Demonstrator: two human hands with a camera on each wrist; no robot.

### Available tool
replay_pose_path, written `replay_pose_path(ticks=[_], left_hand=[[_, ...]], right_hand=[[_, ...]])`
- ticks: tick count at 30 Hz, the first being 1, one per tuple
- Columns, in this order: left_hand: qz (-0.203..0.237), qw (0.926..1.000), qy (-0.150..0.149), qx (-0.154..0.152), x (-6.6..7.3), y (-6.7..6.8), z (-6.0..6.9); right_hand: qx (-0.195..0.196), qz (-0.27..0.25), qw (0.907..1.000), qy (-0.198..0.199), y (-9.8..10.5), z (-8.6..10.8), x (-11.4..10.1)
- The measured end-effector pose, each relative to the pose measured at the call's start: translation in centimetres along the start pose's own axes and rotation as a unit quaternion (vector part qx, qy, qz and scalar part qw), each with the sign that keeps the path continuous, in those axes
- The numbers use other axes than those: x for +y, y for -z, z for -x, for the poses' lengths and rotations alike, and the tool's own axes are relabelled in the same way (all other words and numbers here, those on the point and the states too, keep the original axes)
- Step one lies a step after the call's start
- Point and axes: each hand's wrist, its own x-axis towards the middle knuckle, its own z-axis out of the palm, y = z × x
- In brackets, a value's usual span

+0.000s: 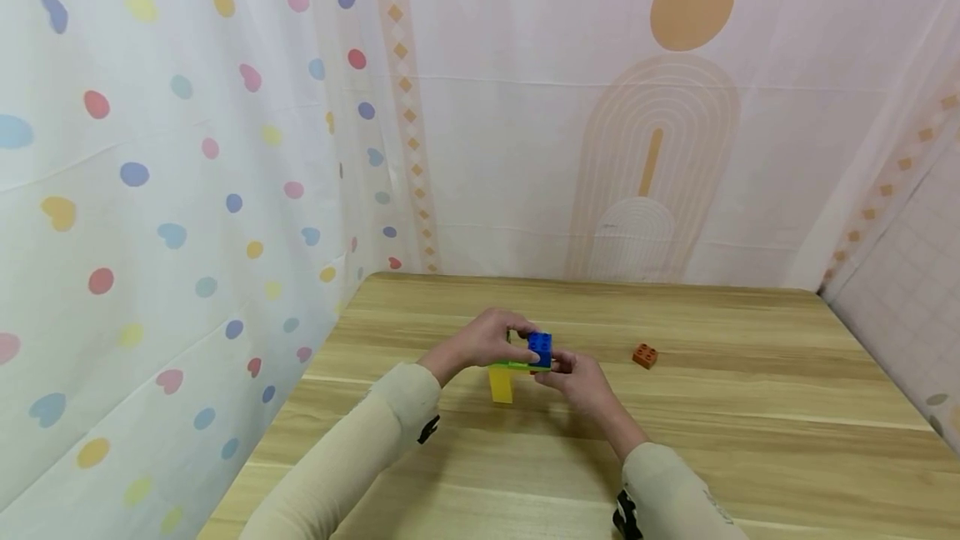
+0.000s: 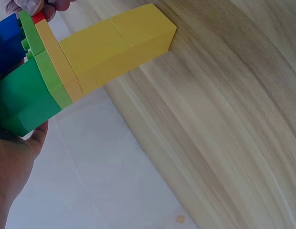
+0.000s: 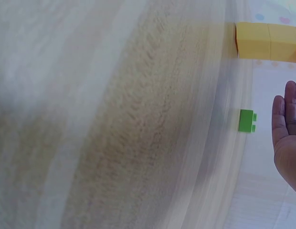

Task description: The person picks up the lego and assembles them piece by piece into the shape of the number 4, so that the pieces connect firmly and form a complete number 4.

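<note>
In the head view my left hand (image 1: 491,340) pinches a blue brick (image 1: 540,346) between thumb and fingers, at the top of a toy-brick build. The build has a leg of yellow bricks (image 2: 114,43), an orange layer (image 2: 57,55), light green pieces (image 2: 45,62) with studs, and a dark green brick (image 2: 26,98) beside the blue one. At its right end my right hand (image 1: 583,382) pinches a red brick (image 2: 39,17) under the light green layer. The right wrist view shows only part of that hand, and the red brick is hidden there.
An orange-brown brick (image 1: 645,355) lies on the wooden table (image 1: 750,407), right of the hands. A separate light green brick (image 3: 246,120) appears in the right wrist view. Patterned curtains (image 1: 510,148) hang behind the table and along its left side.
</note>
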Motion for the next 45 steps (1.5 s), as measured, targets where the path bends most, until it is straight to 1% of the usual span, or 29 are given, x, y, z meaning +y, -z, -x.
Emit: replay_pose_path(ticks=[10,14,19,24,30,35,39,45], left_hand=[[0.017,0.9999,0.003,-0.001,-0.28,-0.14,-0.06],[0.013,0.9999,0.004,-0.001,-0.39,-0.16,-0.04],[0.004,0.9999,0.01,-0.004,-0.43,-0.07,0.11],[0.01,0.9998,0.014,-0.01,-0.35,-0.06,0.18],[0.003,0.9999,0.008,-0.014,-0.22,0.04,0.12],[-0.013,0.9998,-0.003,-0.012,-0.14,0.09,0.08],[-0.018,0.9997,-0.011,-0.01,-0.08,0.14,0.03],[-0.028,0.9996,-0.011,-0.004,-0.07,0.2,-0.03]], right_hand=[[0.001,0.001,1.0,0.001,-0.06,0.14,-0.11],[0.001,0.002,1.0,0.003,-0.08,0.15,-0.11],[-0.003,0.007,0.9999,0.015,-0.15,0.15,0.1],[-0.004,0.005,0.9998,0.017,-0.26,0.28,0.15],[-0.003,0.005,0.9999,0.011,-0.19,0.4,-0.03],[-0.007,0.003,0.9999,0.009,-0.18,0.29,0.0],[-0.011,0.006,0.9999,0.008,-0.09,0.17,-0.1],[-0.018,0.006,0.9998,0.008,0.08,-0.01,-0.37]])
